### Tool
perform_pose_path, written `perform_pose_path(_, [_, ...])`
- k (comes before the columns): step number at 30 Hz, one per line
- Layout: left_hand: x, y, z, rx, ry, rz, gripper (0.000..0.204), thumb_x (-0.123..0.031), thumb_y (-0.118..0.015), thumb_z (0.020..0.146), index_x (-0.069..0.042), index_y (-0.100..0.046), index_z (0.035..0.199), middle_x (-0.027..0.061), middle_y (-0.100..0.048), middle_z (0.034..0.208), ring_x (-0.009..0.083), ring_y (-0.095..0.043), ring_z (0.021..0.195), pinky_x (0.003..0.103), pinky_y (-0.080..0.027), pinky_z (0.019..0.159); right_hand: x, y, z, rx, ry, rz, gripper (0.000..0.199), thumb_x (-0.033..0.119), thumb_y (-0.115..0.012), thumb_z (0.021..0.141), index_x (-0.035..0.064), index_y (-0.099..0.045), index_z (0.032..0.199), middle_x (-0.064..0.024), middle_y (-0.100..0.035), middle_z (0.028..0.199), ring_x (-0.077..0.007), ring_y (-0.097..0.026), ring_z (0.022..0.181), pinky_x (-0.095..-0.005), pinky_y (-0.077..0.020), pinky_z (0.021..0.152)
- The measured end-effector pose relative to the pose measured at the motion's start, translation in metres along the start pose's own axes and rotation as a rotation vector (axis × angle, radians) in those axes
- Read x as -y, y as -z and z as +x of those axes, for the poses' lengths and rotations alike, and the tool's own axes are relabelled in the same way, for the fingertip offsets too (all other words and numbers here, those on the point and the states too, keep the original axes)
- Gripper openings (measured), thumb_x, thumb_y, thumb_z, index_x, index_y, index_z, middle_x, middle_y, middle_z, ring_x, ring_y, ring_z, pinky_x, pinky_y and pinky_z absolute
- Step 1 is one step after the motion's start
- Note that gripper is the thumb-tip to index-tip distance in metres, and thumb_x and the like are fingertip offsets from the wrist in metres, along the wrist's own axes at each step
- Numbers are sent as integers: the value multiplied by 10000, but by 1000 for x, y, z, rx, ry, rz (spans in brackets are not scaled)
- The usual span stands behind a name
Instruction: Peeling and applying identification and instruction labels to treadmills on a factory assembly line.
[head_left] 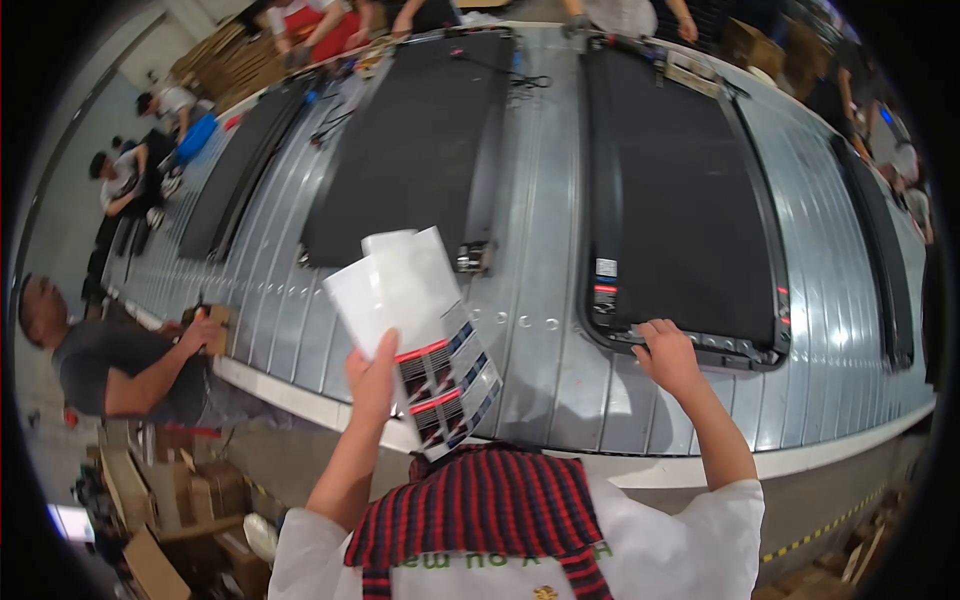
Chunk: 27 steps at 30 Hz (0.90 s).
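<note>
My left hand (372, 378) is closed on a fanned bunch of label sheets (425, 330), with the thumb on top. Their upper parts are blank white; lower down they carry red, black and blue printed labels. My right hand (668, 352) rests with slightly bent fingers on the near end of a black treadmill deck (700, 220). Nothing shows in that hand. Stuck on the deck's left rail, near that end, is a small white, red and black label (605, 290). The deck lies flat on a slatted metal conveyor (540, 390).
Another black deck (410, 150) lies left of centre, with a narrower one (235, 180) beyond it and one (880, 260) at far right. A co-worker (150, 350) handles a small brown box (218, 330) at left. More people stand along the far side. Cardboard boxes (180, 490) are piled lower left.
</note>
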<state>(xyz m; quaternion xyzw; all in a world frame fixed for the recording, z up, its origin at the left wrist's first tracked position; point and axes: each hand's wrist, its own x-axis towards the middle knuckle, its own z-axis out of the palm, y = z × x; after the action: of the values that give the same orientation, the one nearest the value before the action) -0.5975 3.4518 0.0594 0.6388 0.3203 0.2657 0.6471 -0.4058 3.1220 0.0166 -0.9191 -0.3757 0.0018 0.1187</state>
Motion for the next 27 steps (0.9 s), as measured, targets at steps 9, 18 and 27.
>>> perform_pose_path(9, [-17,-10,8,257,-34,-173,286,-187,-505,861,41,-527,1032,55,-579,944,92,-524,832,228,-419,735,182,22,54,-97,348,813,71,44,-584,754,13,-575,816,-73,-555,685,-143,-524,565,-244,-421,507])
perform_pose_path(18, [-9,28,8,133,-200,-204,306,-244,-537,842,31,-545,976,41,-581,884,81,-513,792,229,-421,697,260,14,76,-110,307,742,143,53,-617,708,28,-541,827,-89,-550,742,-216,-557,631,-301,-454,560])
perform_pose_path(27, [8,75,23,242,97,-333,282,-190,-568,823,-5,-505,1025,46,-559,947,97,-506,846,246,-410,744,316,-5,85,-236,371,449,199,63,-627,682,54,-536,858,-105,-549,797,-287,-537,731,-339,-446,631])
